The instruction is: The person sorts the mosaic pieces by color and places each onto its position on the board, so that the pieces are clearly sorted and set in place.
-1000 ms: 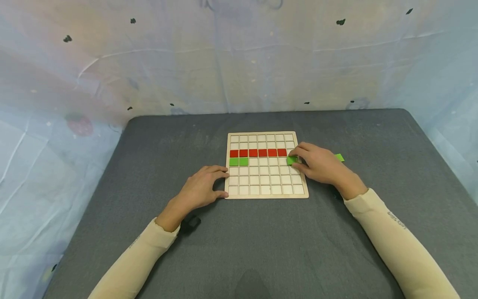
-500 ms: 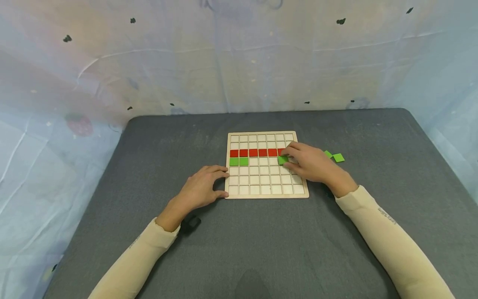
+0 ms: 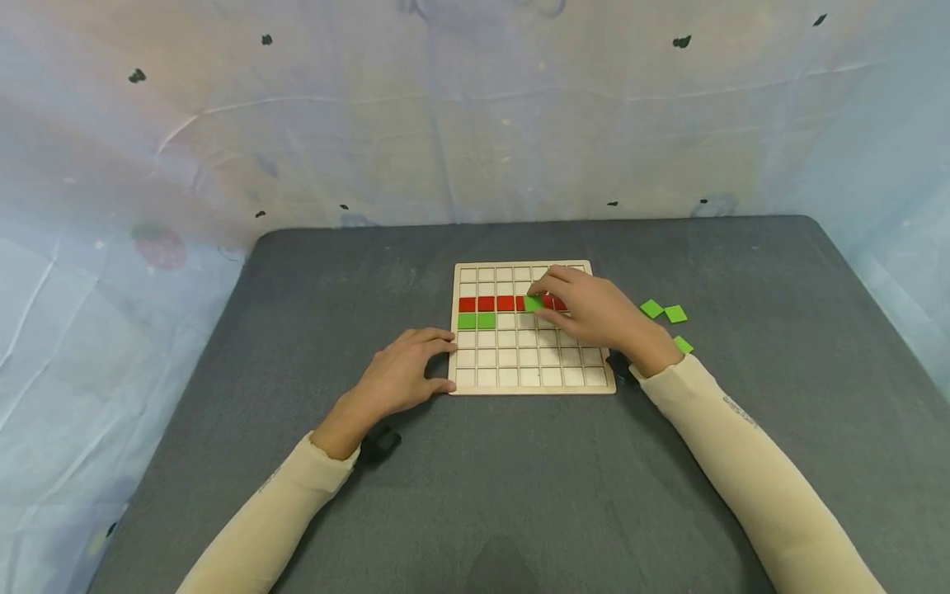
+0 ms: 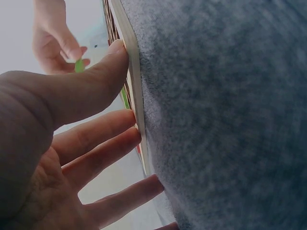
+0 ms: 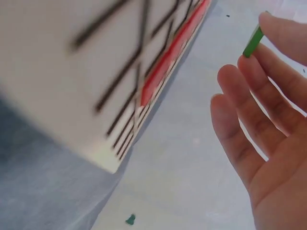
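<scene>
A wooden grid board [image 3: 531, 391] lies on the table, with a row of red tiles [image 3: 486, 304] across it and two green tiles [image 3: 477, 321] side by side below that row's left end. My right hand [image 3: 594, 309] is above the board and pinches a green tile [image 3: 533, 304] between thumb and fingers. The right wrist view shows this green tile [image 5: 253, 42] tilted and apart from the board. At the board's left edge rests my left hand [image 3: 401, 371]. Its thumb touches the rim and its fingers are spread along the side, as the left wrist view shows.
Several loose green tiles [image 3: 675, 314] lie on the grey table [image 3: 475, 478] to the right of the board. One is partly covered by my right sleeve [image 3: 735, 445]. A patterned cloth [image 3: 475, 115] hangs behind the table.
My right hand has moved left across the board with the pinched green tile, from its right edge to over the red row. More loose tiles show on the right. The left hand stays put.
</scene>
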### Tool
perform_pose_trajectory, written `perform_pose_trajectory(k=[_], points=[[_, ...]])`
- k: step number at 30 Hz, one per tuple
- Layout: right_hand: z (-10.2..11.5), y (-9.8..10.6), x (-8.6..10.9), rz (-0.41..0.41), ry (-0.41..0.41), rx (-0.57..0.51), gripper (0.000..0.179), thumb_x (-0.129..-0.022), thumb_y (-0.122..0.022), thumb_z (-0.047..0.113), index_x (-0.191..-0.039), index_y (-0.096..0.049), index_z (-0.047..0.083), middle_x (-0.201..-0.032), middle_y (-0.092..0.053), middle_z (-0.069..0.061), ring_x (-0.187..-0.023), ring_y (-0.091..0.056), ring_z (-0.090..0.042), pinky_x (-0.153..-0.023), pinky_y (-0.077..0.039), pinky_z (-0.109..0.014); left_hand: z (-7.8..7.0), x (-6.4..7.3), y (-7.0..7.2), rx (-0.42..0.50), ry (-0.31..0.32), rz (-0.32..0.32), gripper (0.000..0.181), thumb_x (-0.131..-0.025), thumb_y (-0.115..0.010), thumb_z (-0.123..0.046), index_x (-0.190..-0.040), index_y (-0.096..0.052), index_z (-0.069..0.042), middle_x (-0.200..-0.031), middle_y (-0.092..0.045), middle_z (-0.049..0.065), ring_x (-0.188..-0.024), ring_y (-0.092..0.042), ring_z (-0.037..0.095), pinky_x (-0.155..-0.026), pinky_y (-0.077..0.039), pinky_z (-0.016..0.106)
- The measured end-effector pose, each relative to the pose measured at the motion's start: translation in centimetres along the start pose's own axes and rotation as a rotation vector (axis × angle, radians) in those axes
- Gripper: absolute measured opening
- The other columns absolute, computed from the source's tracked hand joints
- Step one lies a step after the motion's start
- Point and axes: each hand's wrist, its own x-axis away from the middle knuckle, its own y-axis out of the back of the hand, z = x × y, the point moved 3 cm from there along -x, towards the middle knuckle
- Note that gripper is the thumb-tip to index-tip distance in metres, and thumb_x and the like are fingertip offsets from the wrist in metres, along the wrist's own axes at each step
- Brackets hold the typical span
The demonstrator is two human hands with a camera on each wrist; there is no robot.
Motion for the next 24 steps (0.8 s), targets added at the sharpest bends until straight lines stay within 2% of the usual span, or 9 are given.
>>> perform_pose_trajectory(k=[5, 9, 17, 24], points=[[0.4, -0.4, -1.0, 0.024, -0.021, -0.019, 0.029, -0.096, -0.068, 0.030, -0.122, -0.066, 0.018, -0.118, -0.062, -0.001, -0.092, -0.062, -0.016, -0.078, -0.054, -0.038, 0.1, 0.0, 0.0, -0.002, -0.002, 0.005, 0.059, -0.084, -0.080, -0.039, -0.136, -0.063, -0.019, -0.150, -0.050, -0.002, -0.139, -0.045, 0.028, -0.097, -0.049, 0.061], [0.5, -1.1, -1.3, 0.053, -0.025, -0.006, 0.031, -0.096, -0.068, 0.031, -0.122, -0.067, 0.016, -0.116, -0.063, -0.001, -0.089, -0.062, -0.015, -0.077, -0.054, -0.036, 0.2, 0.0, 0.0, 0.001, -0.008, 0.002, 0.058, -0.084, -0.080, -0.039, -0.136, -0.063, -0.020, -0.150, -0.050, -0.003, -0.139, -0.045, 0.028, -0.097, -0.049, 0.061], [0.8, -1.8, -1.2, 0.056, -0.023, 0.002, 0.032, -0.094, -0.070, 0.033, -0.121, -0.068, 0.016, -0.114, -0.064, -0.001, -0.088, -0.063, -0.015, -0.077, -0.054, -0.036, -0.1, 0.0, -0.1, 0.001, -0.016, 0.006, 0.058, -0.084, -0.080, -0.039, -0.137, -0.062, -0.020, -0.150, -0.050, -0.003, -0.140, -0.045, 0.028, -0.097, -0.050, 0.060], [1.8, -2.0, -2.2, 0.055, -0.044, -0.009, 0.032, -0.095, -0.069, 0.034, -0.121, -0.068, 0.016, -0.111, -0.064, -0.001, -0.085, -0.062, -0.015, -0.074, -0.054, -0.035, 0.0, -0.1, -0.1, -0.016, -0.004, 0.003, 0.059, -0.084, -0.080, -0.040, -0.136, -0.063, -0.020, -0.150, -0.051, -0.003, -0.139, -0.046, 0.028, -0.097, -0.050, 0.059]])
